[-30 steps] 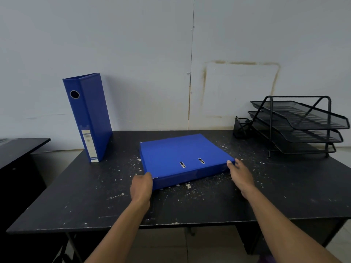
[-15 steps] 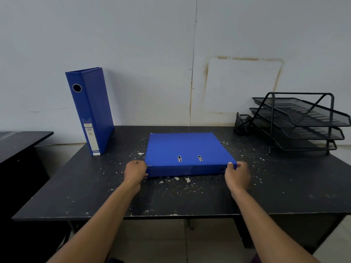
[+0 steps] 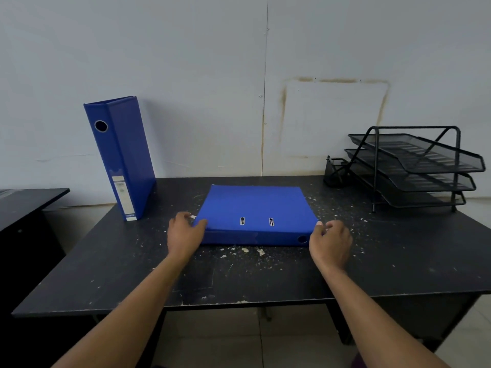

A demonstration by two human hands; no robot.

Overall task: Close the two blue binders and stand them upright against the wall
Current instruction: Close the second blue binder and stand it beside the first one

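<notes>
A closed blue binder (image 3: 255, 208) lies flat in the middle of the black desk (image 3: 265, 277), its spine facing me. My left hand (image 3: 184, 233) grips its near left corner, thumb on the cover. My right hand (image 3: 330, 241) holds the near right corner beside the spine's finger hole. A second blue binder (image 3: 125, 155) stands upright at the back left, closed, leaning against the white wall (image 3: 202, 75) with its labelled spine toward me.
A black wire three-tier paper tray (image 3: 417, 166) stands at the desk's back right with a small mesh holder (image 3: 333, 172) beside it. White flakes litter the desk top. Another dark desk (image 3: 26, 205) sits to the left.
The flat binder has been turned so its spine squares up toward me. Both hands have shifted with it and closed on its near corners.
</notes>
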